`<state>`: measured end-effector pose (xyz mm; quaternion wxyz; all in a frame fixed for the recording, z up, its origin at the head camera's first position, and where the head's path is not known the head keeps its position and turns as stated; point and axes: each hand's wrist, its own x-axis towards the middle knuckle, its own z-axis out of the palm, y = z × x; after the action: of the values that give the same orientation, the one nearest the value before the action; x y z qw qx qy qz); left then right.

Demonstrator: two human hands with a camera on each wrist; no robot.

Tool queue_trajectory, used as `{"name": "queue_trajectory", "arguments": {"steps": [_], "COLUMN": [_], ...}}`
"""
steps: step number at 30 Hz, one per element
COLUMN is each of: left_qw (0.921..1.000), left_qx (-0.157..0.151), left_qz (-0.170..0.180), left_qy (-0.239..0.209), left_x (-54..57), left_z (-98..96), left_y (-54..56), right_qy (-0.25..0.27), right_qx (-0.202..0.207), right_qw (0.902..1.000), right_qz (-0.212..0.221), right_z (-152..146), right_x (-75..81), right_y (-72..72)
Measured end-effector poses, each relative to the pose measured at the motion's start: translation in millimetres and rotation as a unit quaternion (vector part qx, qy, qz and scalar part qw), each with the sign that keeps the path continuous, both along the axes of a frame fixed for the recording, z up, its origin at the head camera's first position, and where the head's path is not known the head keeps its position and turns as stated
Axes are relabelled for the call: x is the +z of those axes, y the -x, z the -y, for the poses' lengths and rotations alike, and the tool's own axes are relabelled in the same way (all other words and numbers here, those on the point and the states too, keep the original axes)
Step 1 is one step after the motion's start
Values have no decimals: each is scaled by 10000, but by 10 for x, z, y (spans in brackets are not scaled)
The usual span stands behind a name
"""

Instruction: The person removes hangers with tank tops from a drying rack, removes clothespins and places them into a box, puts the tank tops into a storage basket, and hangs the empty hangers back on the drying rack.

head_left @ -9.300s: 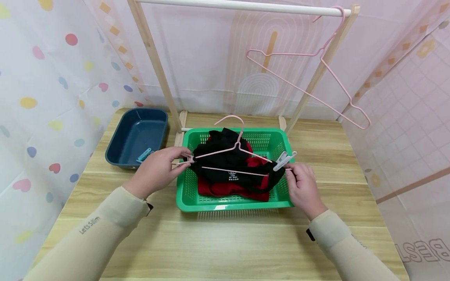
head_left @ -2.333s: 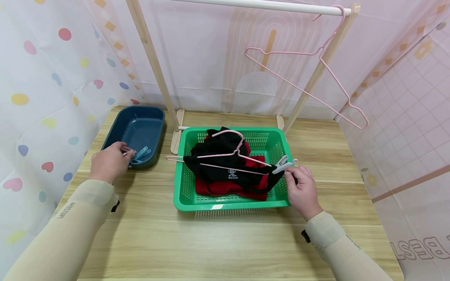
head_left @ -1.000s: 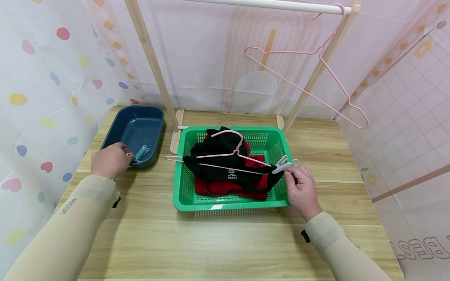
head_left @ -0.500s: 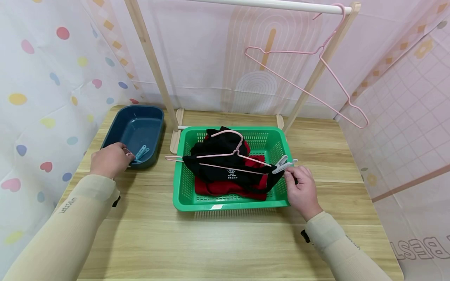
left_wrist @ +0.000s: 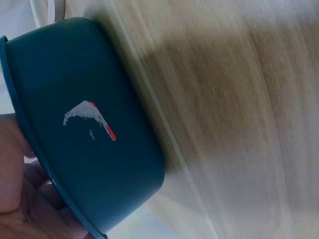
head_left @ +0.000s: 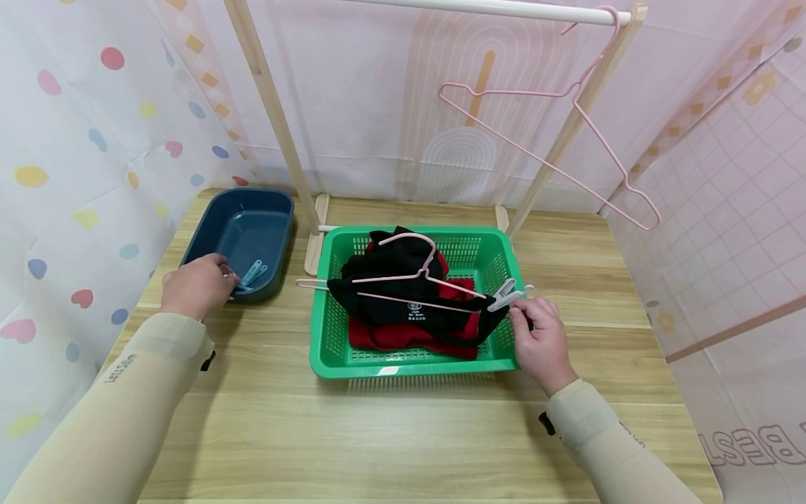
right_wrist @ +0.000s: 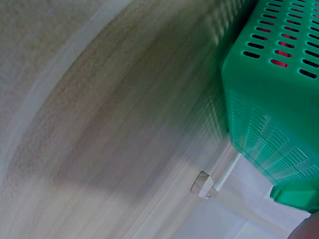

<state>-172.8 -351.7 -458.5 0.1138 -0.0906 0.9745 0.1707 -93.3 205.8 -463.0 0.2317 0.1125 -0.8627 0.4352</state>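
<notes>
A pink clothes hanger [head_left: 423,273] lies across the green basket [head_left: 321,350], threaded through a black garment [head_left: 384,308]. At its right end, a grey clothespin [head_left: 502,297] clips the garment's edge. My right hand [head_left: 543,339] pinches that end of the hanger, just beside the clothespin. On the left, my left hand [head_left: 196,285] reaches over the near rim of the dark blue bin [head_left: 252,203], fingertips low inside it. A pink clothespin [head_left: 227,271] shows partly between its fingers, mostly hidden. Light blue clothespins [head_left: 255,271] lie right beside those fingertips.
Behind the basket rises a wooden rack [head_left: 277,112] with a white rail [head_left: 504,7]. A second pink hanger [head_left: 522,94] hangs from the rail's right end. Red cloth [head_left: 409,337] lies under the black garment. The wooden table [head_left: 390,441] extends in front.
My left hand has left the hanger's left end and gone to the bin; over the last second it barely moves. My right hand keeps its grip on the hanger's right end.
</notes>
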Motion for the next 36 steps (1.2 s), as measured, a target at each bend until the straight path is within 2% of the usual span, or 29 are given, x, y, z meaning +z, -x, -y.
{"name": "queue_trajectory", "arguments": {"steps": [8,22,36], "left_qw": [9995,9983,9988], "left_qx": [1,204,194], "left_qz": [-212,-120,51], "left_qy": [-236,-528,-439], "left_x": [-5,-30,-49], "left_z": [16,44,49], "left_y": [-16,21,42], "right_qy": [10,-56,-42], "right_qx": [31,24,-6], "right_qw": [10000,10000,10000], "right_qz": [-48,-27,3], "right_z": [-6,-10,-11], "right_x": [-11,-10,-12], "right_y": [5,2,7]}}
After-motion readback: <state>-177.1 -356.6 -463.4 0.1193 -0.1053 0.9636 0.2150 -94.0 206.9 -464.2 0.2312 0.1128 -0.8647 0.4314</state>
